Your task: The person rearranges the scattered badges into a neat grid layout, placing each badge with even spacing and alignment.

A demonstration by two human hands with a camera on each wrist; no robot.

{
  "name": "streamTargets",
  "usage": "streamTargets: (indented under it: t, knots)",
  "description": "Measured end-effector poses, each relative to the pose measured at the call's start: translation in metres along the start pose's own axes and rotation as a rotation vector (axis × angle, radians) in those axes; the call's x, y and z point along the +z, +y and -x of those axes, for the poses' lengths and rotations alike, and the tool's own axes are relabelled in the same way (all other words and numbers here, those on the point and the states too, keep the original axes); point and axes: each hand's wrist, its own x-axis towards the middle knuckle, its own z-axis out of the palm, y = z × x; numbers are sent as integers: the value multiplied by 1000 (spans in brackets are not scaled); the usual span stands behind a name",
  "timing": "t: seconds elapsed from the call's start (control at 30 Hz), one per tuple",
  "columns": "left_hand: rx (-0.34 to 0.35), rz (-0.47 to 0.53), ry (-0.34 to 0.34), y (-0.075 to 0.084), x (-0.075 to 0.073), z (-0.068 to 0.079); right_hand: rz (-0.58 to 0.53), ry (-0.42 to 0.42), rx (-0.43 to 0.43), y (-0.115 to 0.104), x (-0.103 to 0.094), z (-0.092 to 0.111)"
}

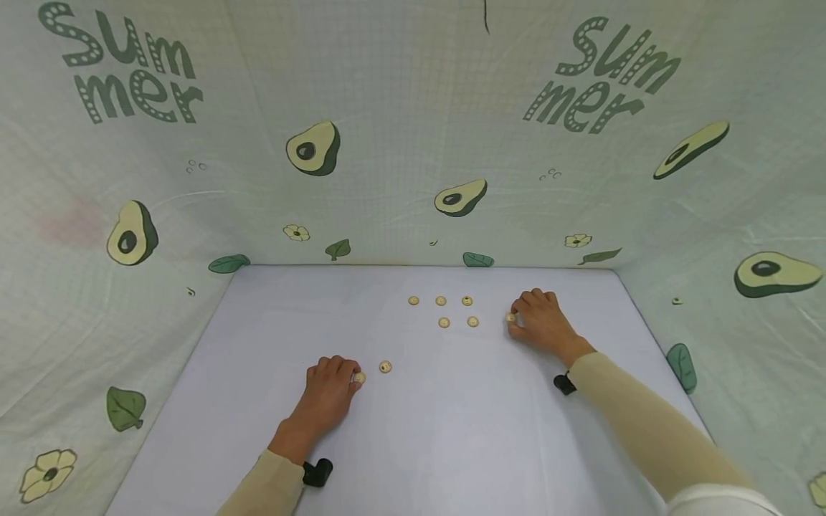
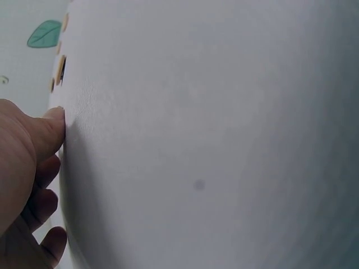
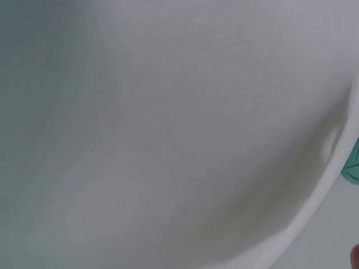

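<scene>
In the head view my left hand (image 1: 328, 396) is on the near-left part of the white table, pinching a small round beige disc (image 1: 359, 378) between thumb and forefinger. Just to its right lies another disc (image 1: 385, 367), with a dark mark in its middle. Farther back on the right, my right hand (image 1: 540, 320) pinches a similar disc (image 1: 510, 317) at the table surface. Between the hands, toward the back, lie a row of three discs (image 1: 441, 301) and a row of two (image 1: 473, 322). In the left wrist view the thumb (image 2: 50, 129) hides the held disc.
The white tabletop (image 1: 413, 444) ends at the back against a hanging pale cloth (image 1: 387, 208) printed with avocados and leaves. The same cloth borders both sides. Each wrist wears a black camera (image 1: 317, 473). The right wrist view shows mostly blurred tabletop (image 3: 196, 129).
</scene>
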Motion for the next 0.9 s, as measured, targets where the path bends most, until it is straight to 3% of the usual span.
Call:
streamTargets:
  t: [0.43, 0.9]
  knots:
    - [1, -2, 9, -2, 1, 1, -1, -17, -55, -42, 7, -27]
    - [26, -5, 50, -5, 3, 2, -25, 1, -178, -94, 16, -48]
